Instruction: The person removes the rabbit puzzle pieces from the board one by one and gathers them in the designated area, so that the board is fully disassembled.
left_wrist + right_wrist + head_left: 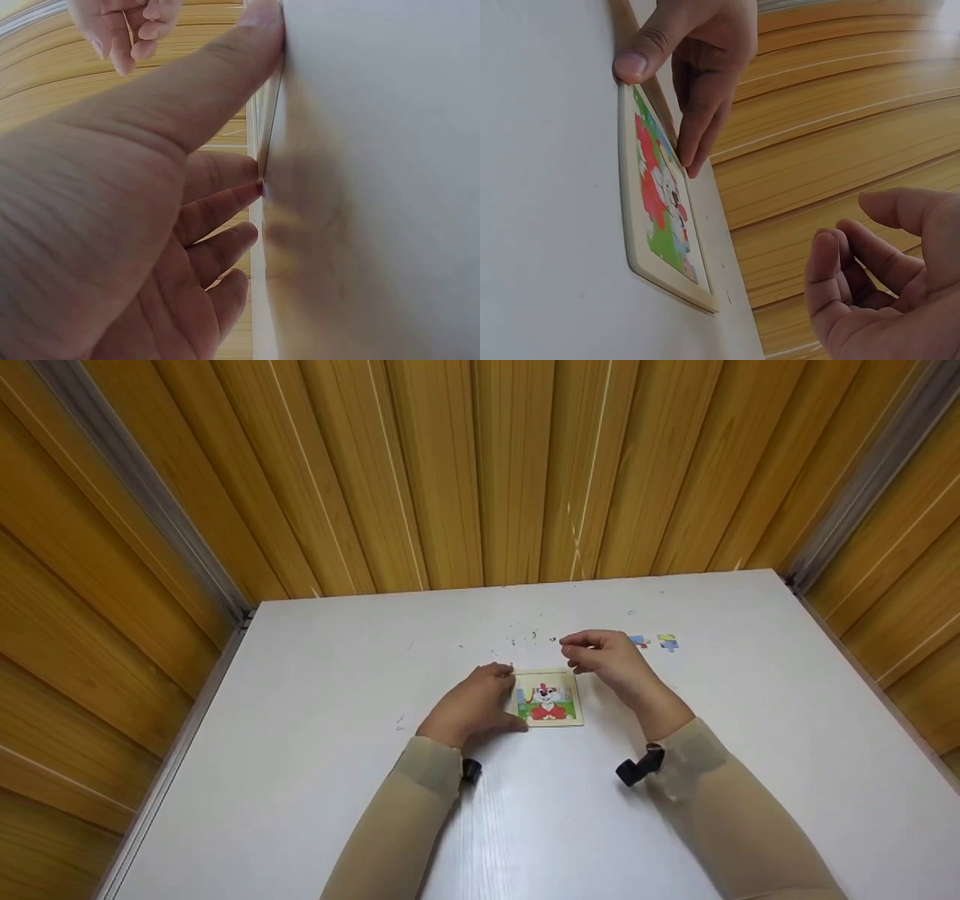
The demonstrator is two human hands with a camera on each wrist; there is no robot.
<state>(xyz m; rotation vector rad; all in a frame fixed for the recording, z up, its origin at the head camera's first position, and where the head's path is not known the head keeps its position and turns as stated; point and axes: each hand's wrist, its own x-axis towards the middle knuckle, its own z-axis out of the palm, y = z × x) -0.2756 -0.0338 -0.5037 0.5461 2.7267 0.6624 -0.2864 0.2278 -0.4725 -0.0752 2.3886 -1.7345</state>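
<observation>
While the left grip (478, 701) held the puzzle tray (544, 678), top unfilled, two pieces (667, 643) lay unplaced centre-right; the right grip (611, 658) appeared empty.

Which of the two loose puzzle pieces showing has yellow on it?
The far-right piece, farther from the right hand: it shows yellow and blue. The other piece, right beside that hand, shows blue and some red.

2 pieces (668, 642) lie right of the tray (538, 679).

No readable text, labels, brands, numbers or signs in head or wrist views.
</observation>
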